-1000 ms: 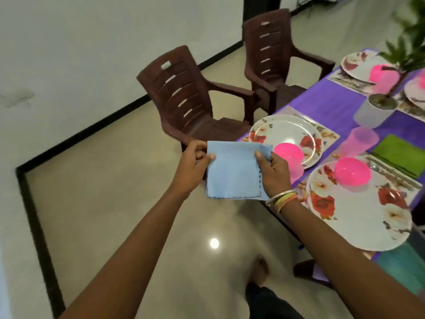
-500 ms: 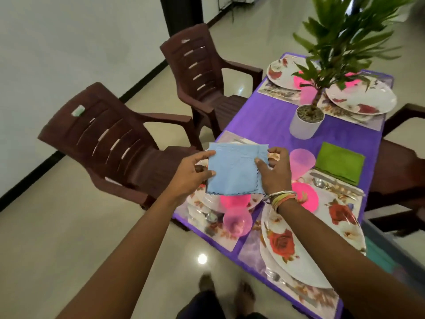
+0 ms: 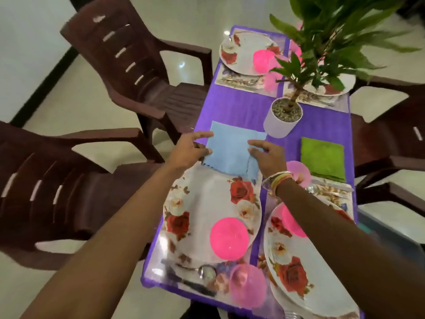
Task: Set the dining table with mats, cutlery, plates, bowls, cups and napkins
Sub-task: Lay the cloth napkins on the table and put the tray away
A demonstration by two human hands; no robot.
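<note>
Head view: the blue napkin (image 3: 230, 148) lies flat on the purple tablecloth (image 3: 241, 107), nearly square, its edges slightly skewed to the table's, just beyond the floral plate (image 3: 207, 203). The left hand (image 3: 188, 150) and right hand (image 3: 269, 155), fingers loosely spread, touch its side edges. A white plant pot (image 3: 279, 127) stands just beyond.

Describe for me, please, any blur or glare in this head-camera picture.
Head view: motion blur smears the leaves of the green potted plant; small glare spots sit on the glossy pale floor; the near translucent pink plastic cup looks soft; the folded light-blue cloth napkin looks fairly sharp.
</note>
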